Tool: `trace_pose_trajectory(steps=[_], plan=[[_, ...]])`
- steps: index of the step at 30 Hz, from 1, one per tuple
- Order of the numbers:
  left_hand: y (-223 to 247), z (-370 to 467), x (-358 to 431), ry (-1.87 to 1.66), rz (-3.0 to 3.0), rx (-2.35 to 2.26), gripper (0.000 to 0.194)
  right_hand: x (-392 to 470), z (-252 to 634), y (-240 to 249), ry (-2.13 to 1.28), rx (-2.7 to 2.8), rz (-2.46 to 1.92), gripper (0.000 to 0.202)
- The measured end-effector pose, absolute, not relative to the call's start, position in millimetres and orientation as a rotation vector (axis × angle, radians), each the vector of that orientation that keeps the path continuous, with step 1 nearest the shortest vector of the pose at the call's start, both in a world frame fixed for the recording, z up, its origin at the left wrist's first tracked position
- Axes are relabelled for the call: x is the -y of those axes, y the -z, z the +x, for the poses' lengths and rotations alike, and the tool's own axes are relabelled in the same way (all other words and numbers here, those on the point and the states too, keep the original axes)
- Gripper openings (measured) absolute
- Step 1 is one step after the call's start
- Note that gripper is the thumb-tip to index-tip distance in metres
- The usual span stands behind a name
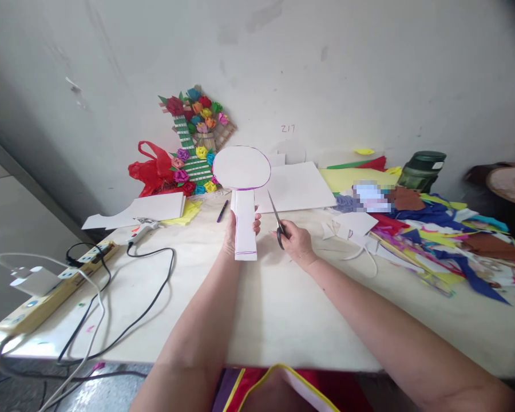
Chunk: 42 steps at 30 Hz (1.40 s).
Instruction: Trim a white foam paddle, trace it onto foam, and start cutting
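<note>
My left hand [230, 232] grips the white paper cutout [245, 220] from behind, with its fingertips curled round the right edge of the strip. The cutout stands upright, an oval head on a straight strip, and purple lines run along parts of its edges. To the right, my right hand [297, 243] is closed round the black handles of the scissors [276, 213]. Their blades point up and slightly left, apart from the cutout.
Cables and a power strip [47, 300] lie left, near a glue gun [142, 230]. Paper flowers [197, 143] and a red bag [152, 169] stand behind. White sheets [302, 186], a marker [222, 211], coloured scraps [455, 229] and a green bottle [420, 171] are also on the table.
</note>
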<state>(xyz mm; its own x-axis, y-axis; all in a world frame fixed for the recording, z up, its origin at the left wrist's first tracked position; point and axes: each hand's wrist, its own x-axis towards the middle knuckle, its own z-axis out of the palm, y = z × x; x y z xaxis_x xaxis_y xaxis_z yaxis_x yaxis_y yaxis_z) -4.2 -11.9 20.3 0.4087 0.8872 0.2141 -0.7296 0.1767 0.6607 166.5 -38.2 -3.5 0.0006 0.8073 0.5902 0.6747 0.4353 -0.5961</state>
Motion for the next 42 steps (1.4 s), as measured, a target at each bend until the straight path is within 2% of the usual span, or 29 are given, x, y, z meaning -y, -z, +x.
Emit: trace_pose_trajectory(steps=[14,21,24,30,36,42], plan=[[-23,-5,19,-1.175,0.807,-0.331,0.053,29,164,8,-0.435,1.537,-1.236,0.031],[-14,3,10,-1.377,0.767,-0.301,0.044,37,158,1,-1.039,1.385,-1.066,0.036],[-12,4,6,-1.434,0.726,-0.312,0.044,40,157,-3,-1.182,1.338,-1.081,0.037],[-15,6,6,-1.516,0.736,-0.392,0.046,45,156,-8,-1.251,1.330,-1.036,0.043],[-10,-2,-1,-1.525,0.793,-0.351,0.053,41,157,-9,-1.184,1.284,-1.020,0.047],[4,-25,-14,-1.414,0.909,-0.754,0.029,33,165,-9,-1.151,1.230,-1.034,0.050]])
